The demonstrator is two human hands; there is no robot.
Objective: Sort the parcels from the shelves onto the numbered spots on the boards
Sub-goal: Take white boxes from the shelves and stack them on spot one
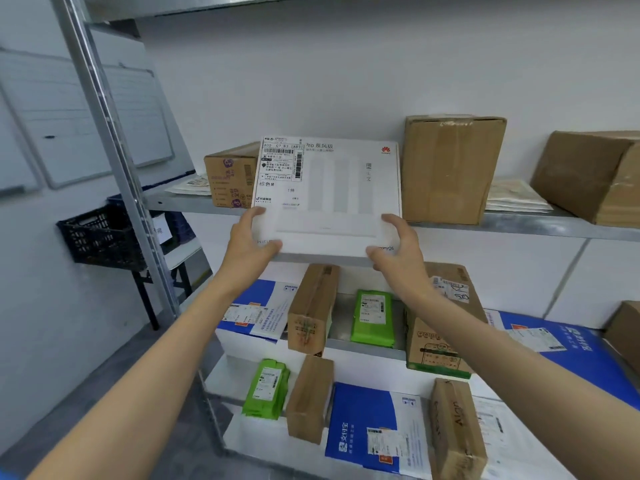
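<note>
You've got both hands clamped on the white router box [329, 195], left hand [247, 242] and right hand [398, 252] at its lower corners, tilted up in front of the upper shelf [519, 223].

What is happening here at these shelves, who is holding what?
A person holds a flat white box with both hands. The left hand grips its lower left corner and the right hand grips its lower right corner. The box is held up in front of the upper shelf, with its shipping label facing the camera. A tall brown carton stands on that shelf. A green packet and a blue-and-white mailer lie on the shelves below.
</note>
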